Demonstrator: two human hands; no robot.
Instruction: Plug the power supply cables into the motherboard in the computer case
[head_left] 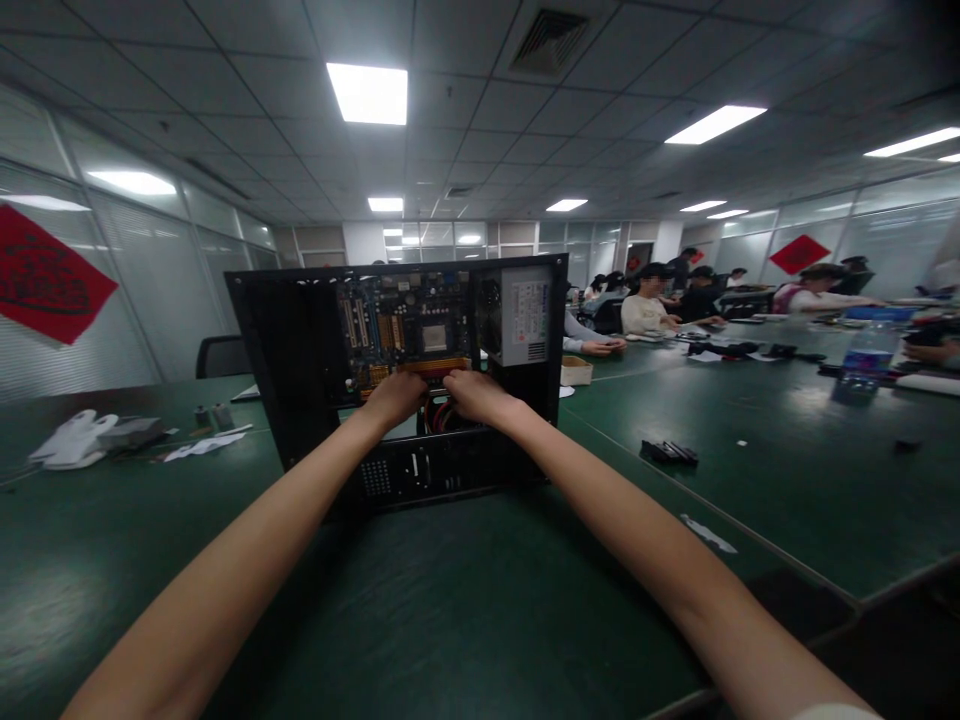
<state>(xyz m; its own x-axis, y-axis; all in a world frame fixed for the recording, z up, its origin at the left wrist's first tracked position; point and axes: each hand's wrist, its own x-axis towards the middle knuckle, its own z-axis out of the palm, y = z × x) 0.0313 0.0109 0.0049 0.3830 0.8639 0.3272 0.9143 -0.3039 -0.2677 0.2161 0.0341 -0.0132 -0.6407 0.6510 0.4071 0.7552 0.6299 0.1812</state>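
Observation:
An open black computer case stands on the green table in front of me. Inside it are a motherboard with a square processor area, and a silver power supply at the upper right. My left hand and my right hand reach into the case at the lower edge of the motherboard, one at each side of a row of orange and yellow memory slots. The fingers of both are closed; what they hold, if anything, is too small to make out. Dark and coloured cables lie just below.
White plastic bag, grey box and papers lie at the left. At the right are a black part, a torn wrapper, a small box and a water bottle. Several people sit farther back.

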